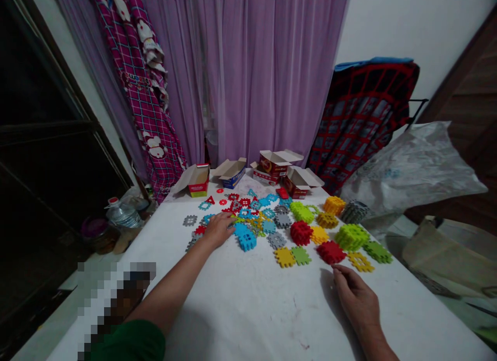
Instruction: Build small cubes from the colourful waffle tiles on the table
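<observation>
Head view: my left hand (218, 229) reaches across the white-covered desk (248, 309) to a loose scatter of thin, notched plastic pieces (245, 201) in blue, red, grey and yellow. Its fingers lie low and stretched out at the near edge of the scatter, just beside a bright blue stack of square pieces (246, 238). The fingertips are small and partly lost among the colours, so I cannot tell whether they grip a piece or only touch one.

My right hand (359, 296) is loosely curled just in front of a dark red stack of notched squares (331, 252). I see no piece in it, yet I cannot tell whether thumb and finger pinch something small.

Around that stack are a thick lime-green stack (351, 238), a flat yellow open frame (361, 261) and another red stack (301, 232); nearer the middle, a yellow square piece (284, 257) sits beside a green one (301, 255). Opened cardboard boxes (199, 181) line the far edge.

I judge the step in hand to be picking among the loose pieces. It seems to call for a light fingertip pinch on one flat edge, then a straight lift, so that the toothed neighbours and the blue stack are not dragged along.
</observation>
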`<act>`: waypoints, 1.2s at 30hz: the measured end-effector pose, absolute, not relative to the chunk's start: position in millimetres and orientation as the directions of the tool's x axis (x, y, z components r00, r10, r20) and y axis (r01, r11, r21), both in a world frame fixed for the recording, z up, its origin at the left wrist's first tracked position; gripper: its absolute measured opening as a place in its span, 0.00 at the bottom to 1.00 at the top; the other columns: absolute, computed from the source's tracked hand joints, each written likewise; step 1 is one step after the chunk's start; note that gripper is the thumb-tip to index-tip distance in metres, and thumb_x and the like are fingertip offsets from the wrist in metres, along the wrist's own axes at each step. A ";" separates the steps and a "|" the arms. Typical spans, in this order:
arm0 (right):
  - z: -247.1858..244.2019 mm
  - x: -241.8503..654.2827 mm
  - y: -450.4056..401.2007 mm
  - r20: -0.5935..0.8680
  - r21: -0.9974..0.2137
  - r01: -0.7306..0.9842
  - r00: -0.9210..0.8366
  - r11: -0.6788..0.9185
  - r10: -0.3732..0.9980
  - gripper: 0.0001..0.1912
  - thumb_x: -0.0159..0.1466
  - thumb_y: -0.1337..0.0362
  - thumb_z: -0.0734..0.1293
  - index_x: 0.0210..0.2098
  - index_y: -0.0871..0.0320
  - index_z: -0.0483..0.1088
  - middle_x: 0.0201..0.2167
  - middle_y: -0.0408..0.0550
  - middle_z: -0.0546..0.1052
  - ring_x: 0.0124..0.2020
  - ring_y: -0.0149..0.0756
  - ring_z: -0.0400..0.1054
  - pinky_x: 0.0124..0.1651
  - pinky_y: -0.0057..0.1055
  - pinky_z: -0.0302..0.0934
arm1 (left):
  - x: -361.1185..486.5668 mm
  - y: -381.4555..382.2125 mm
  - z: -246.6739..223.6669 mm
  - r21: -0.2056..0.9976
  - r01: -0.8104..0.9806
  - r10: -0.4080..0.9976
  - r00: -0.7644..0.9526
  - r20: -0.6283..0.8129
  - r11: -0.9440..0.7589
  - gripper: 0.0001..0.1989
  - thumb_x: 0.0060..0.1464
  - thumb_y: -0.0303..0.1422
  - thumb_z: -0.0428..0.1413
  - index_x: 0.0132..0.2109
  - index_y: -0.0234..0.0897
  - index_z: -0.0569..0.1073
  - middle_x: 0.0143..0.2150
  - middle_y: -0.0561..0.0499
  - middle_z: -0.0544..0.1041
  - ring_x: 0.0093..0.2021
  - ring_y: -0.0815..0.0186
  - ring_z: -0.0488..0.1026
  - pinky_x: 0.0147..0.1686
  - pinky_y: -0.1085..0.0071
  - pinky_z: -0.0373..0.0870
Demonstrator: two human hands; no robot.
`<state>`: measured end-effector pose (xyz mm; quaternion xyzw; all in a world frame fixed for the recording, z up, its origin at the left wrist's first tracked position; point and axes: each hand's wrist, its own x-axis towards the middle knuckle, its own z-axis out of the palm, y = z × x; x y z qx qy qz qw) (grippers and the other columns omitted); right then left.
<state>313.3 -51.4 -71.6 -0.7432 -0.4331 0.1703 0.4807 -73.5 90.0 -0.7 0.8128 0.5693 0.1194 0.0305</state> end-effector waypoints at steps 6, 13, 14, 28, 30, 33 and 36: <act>-67.6 309.6 -52.9 0.172 -0.875 0.468 0.543 -0.126 0.822 0.27 0.50 0.43 0.66 0.35 0.58 0.79 0.25 0.47 0.80 0.25 0.39 0.74 0.29 0.28 0.68 | -78.5 112.2 -0.2 0.078 0.962 0.966 0.259 0.018 -0.260 0.20 0.63 0.37 0.50 0.60 0.47 0.72 0.64 0.45 0.70 0.62 0.52 0.67 0.58 0.54 0.62; -65.2 298.6 -54.1 0.227 -0.873 0.480 0.557 -0.086 0.799 0.24 0.54 0.45 0.65 0.35 0.58 0.79 0.24 0.46 0.79 0.23 0.35 0.71 0.30 0.27 0.66 | -73.2 119.4 -0.1 0.061 0.943 0.943 0.320 0.092 -0.326 0.19 0.63 0.37 0.51 0.59 0.45 0.73 0.66 0.44 0.68 0.64 0.53 0.65 0.61 0.55 0.61; -66.2 298.4 -53.7 0.236 -0.872 0.482 0.558 -0.080 0.795 0.24 0.55 0.45 0.64 0.35 0.58 0.79 0.24 0.46 0.79 0.24 0.35 0.72 0.31 0.27 0.66 | -68.6 120.8 -1.3 0.078 0.914 0.915 0.390 0.107 -0.399 0.19 0.63 0.38 0.50 0.60 0.46 0.72 0.66 0.46 0.68 0.65 0.55 0.64 0.61 0.56 0.61; -62.4 290.2 -55.0 0.260 -0.882 0.469 0.556 -0.039 0.790 0.22 0.58 0.46 0.63 0.35 0.57 0.78 0.28 0.47 0.80 0.28 0.36 0.73 0.34 0.28 0.66 | -86.3 146.1 -18.6 0.000 0.911 0.909 0.410 0.070 -0.412 0.20 0.64 0.40 0.48 0.60 0.52 0.72 0.68 0.45 0.64 0.68 0.49 0.58 0.63 0.43 0.52; -65.5 294.9 -53.9 0.260 -0.875 0.483 0.534 -0.038 0.804 0.22 0.57 0.46 0.64 0.35 0.57 0.78 0.27 0.47 0.80 0.27 0.36 0.73 0.33 0.27 0.66 | -89.7 143.5 -14.9 -0.014 0.917 0.913 0.399 0.084 -0.399 0.20 0.63 0.39 0.49 0.60 0.51 0.72 0.68 0.45 0.64 0.68 0.49 0.58 0.64 0.42 0.51; -69.0 299.6 -53.1 0.259 -0.864 0.502 0.513 -0.041 0.818 0.23 0.56 0.45 0.64 0.35 0.57 0.79 0.25 0.46 0.79 0.23 0.35 0.71 0.30 0.26 0.66 | -89.4 138.1 -10.9 0.023 0.878 0.875 0.475 0.087 -0.479 0.20 0.63 0.38 0.49 0.60 0.53 0.71 0.68 0.48 0.65 0.68 0.52 0.58 0.63 0.45 0.52; -69.0 300.0 -53.5 0.256 -0.856 0.514 0.507 -0.050 0.823 0.24 0.56 0.44 0.63 0.35 0.57 0.79 0.24 0.47 0.79 0.23 0.35 0.71 0.28 0.26 0.65 | -87.6 132.9 -11.4 0.078 0.800 0.804 0.594 0.036 -0.595 0.19 0.64 0.40 0.49 0.60 0.54 0.72 0.65 0.51 0.69 0.67 0.54 0.60 0.64 0.47 0.52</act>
